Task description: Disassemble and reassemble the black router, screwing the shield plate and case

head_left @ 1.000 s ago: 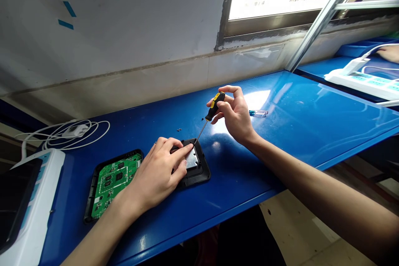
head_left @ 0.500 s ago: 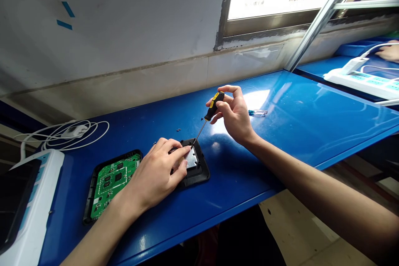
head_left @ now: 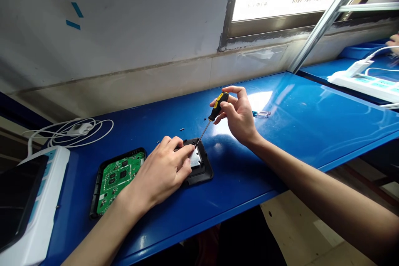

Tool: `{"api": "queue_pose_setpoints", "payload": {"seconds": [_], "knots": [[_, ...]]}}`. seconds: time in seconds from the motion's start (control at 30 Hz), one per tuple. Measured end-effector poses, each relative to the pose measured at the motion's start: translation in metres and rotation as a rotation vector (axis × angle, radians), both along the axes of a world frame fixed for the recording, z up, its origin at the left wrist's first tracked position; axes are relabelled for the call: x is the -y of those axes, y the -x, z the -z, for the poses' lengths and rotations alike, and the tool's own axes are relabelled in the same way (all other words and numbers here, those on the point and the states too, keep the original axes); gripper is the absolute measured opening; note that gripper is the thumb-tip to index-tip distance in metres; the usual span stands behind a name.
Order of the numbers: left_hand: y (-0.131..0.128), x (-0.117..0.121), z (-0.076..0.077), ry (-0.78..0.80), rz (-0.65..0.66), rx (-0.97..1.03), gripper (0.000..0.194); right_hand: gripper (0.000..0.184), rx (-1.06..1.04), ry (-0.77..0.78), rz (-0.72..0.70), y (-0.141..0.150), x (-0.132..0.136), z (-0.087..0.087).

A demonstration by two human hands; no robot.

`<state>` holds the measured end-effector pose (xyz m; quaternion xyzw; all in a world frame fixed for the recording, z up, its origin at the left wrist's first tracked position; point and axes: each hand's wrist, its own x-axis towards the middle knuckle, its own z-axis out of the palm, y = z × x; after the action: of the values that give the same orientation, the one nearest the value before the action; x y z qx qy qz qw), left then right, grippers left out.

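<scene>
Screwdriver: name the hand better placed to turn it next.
Probably the right hand: it holds the screwdriver by its handle, while the left hand rests over the metal plate and black cover.

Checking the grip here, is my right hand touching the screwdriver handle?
Touching: the head view shows the right hand gripping the screwdriver handle.

The right hand (head_left: 240,117) is pointing a black-and-yellow screwdriver (head_left: 219,105) down at a silver metal plate (head_left: 195,159). The left hand (head_left: 165,167) is partly covering the plate.
</scene>
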<state>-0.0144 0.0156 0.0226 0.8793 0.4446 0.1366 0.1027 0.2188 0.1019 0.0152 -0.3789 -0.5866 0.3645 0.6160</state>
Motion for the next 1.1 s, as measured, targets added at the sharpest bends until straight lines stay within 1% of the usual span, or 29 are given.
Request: {"api": "queue_pose_setpoints", "payload": {"seconds": [0.23,0.67,0.9,1.1], "knots": [[0.0007,-0.0025,0.0013,0.013,-0.009,0.037,0.034,0.032,0.015,-0.017,0.005,-0.0017,-0.0027,0.0029],[0.0005,-0.0014,0.0027,-0.031,0.004,0.003,0.034,0.032,-0.021,-0.032,0.002,0.0,-0.0025,0.003],[0.0008,-0.0012,0.0031,-0.026,-0.002,-0.01,0.035,0.032,-0.014,-0.039,0.003,-0.0036,-0.0021,0.0011],[0.0006,-0.0008,0.002,-0.017,-0.009,-0.012,0.035,0.034,-0.018,-0.031,0.003,-0.0005,-0.0003,0.0016]]}}
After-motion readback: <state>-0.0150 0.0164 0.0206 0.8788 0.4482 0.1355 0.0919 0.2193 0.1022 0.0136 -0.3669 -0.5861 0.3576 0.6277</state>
